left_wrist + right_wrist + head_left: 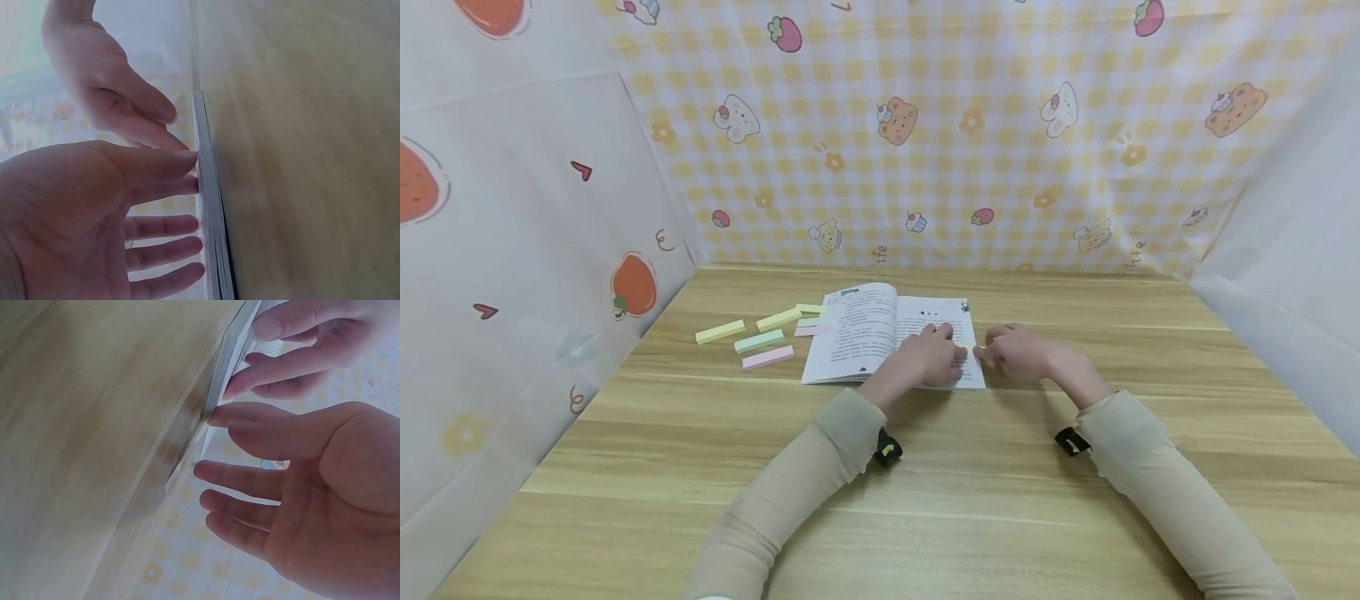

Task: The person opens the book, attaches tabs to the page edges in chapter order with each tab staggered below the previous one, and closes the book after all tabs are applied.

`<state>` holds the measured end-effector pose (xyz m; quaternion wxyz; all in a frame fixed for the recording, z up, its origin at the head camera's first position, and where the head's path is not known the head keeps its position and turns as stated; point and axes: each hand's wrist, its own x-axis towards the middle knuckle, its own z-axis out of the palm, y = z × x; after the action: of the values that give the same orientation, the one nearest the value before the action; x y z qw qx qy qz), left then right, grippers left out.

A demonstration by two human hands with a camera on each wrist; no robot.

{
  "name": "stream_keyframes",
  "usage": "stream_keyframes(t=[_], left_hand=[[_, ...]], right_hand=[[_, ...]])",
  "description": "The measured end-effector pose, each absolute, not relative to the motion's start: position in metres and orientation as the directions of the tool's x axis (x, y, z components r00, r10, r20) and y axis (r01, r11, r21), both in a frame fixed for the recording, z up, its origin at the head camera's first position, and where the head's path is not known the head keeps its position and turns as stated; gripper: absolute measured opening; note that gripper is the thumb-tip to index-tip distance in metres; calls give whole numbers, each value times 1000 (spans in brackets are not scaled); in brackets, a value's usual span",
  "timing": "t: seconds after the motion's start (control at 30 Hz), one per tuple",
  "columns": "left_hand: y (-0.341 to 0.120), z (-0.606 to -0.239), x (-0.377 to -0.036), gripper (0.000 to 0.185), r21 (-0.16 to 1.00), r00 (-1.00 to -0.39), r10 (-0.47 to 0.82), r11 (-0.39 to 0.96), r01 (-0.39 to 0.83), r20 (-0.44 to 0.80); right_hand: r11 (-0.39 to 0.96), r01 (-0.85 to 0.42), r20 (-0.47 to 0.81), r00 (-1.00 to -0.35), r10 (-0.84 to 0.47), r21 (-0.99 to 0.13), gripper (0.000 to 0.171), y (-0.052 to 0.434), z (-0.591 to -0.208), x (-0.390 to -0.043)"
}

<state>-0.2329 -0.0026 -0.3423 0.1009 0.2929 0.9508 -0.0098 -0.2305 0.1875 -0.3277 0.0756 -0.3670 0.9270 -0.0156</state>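
An open book (859, 333) lies on the table, printed pages up, its left side curving higher than its right. My left hand (931, 357) rests on the right page with extended fingertips pressing the paper, as the left wrist view shows. At that page's outer edge, my right hand (1018, 352) reaches in from the right. Its index fingertip touches the edge, while the other fingers (240, 509) stay loosely extended. Between the two hands a small yellow sticky tab (969, 350) shows at the edge, mostly covered by fingers.
Left of the book lie pads of sticky tabs: two yellow (720, 332), one green (759, 341) and one pink (768, 357). Yellow, green and pink tabs (811, 331) stick out from the book's left edge. The wooden table (970, 517) meets a patterned cloth backdrop (940, 183).
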Motion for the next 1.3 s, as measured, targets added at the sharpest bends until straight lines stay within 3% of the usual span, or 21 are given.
stream_keyframes(t=[0.23, 0.47, 1.3], left_hand=[[-6, -344, -234, 45, 65, -800, 574, 817, 573, -173], [-6, -343, -233, 45, 77, -792, 589, 808, 585, -163], [-21, -341, -238, 51, 229, -793, 590, 801, 553, -151]], right_hand=[[711, -683, -95, -707, -701, -165, 32, 191, -332, -235], [733, -638, -124, -728, -674, -237, 35, 194, -336, -235], [727, -639, -120, -725, -678, -251, 40, 196, -337, -238]])
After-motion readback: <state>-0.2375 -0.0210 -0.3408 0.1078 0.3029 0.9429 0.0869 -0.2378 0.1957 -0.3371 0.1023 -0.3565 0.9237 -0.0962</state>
